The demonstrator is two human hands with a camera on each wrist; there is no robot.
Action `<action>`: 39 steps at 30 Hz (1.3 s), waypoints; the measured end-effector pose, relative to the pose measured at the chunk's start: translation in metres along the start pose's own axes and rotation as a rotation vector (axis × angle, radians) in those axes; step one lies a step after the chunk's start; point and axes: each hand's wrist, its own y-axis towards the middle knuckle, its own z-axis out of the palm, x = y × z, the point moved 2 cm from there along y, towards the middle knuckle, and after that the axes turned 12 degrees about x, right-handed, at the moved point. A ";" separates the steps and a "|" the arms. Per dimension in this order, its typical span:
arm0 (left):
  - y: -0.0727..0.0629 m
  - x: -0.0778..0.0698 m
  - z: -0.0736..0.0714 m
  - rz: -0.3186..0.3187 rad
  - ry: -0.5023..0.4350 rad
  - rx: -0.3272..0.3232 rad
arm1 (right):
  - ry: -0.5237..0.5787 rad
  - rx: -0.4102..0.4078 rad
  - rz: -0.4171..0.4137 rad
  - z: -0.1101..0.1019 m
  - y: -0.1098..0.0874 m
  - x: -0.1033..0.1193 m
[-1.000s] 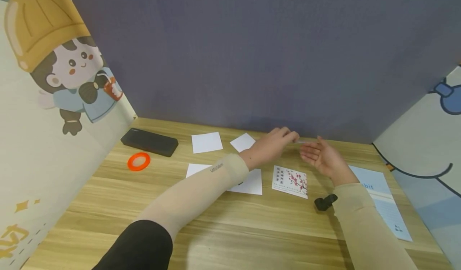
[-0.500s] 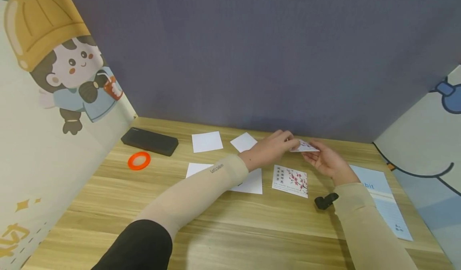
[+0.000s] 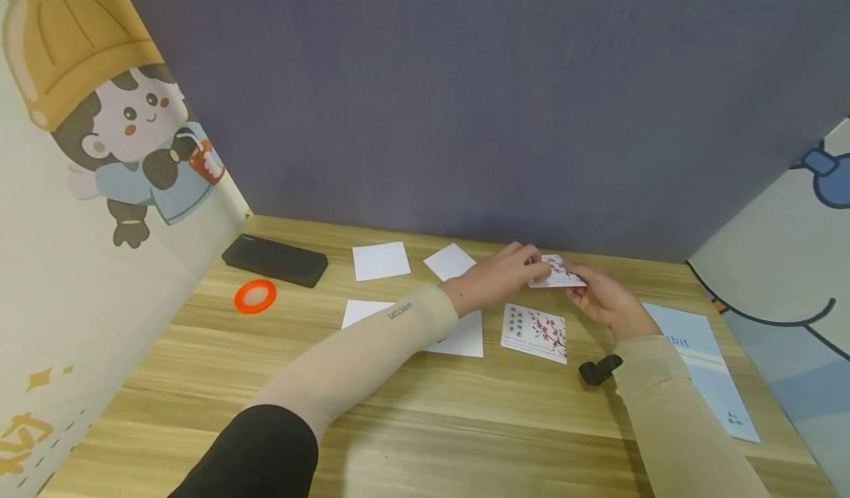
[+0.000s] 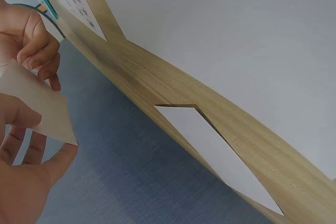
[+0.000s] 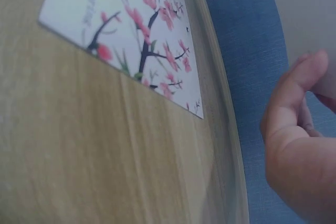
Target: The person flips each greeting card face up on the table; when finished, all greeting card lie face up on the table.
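Note:
My left hand [image 3: 499,278] pinches the left side of a small card [image 3: 556,275] printed with pink blossoms, held up near the back of the table. On the card's right side, my right hand [image 3: 603,299] grips the edge between thumb and fingers. The left wrist view shows the plain back of this held card [image 4: 47,109], with left fingers on its near edges. Below the hands lies a similar blossom card [image 3: 535,333] with dark characters, its branch print close up in the right wrist view.
Two blank white cards [image 3: 381,261] [image 3: 449,261] lie toward the back, and a larger white sheet [image 3: 465,336] lies partly under the left arm. A black case [image 3: 274,260] and an orange ring [image 3: 255,296] are at left. A blue-white notepad [image 3: 707,365] lies at right. A grey partition [image 3: 425,114] stands behind.
The held card has tipped from edge-on to show its printed face and come slightly lower. The right hand, earlier open beside it, now grips its right edge.

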 end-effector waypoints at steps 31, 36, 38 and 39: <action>-0.004 0.014 -0.005 -0.186 -0.080 -0.079 | 0.013 -0.016 -0.044 -0.003 0.000 -0.002; 0.001 0.020 -0.006 -0.357 -0.424 -0.172 | -0.011 -0.033 -0.047 0.000 0.000 -0.003; 0.003 0.022 -0.007 -0.422 -0.591 -0.222 | -0.025 -0.037 -0.052 0.002 0.000 -0.003; 0.003 0.022 -0.007 -0.454 -0.670 -0.245 | -0.031 -0.043 -0.057 0.002 0.000 -0.003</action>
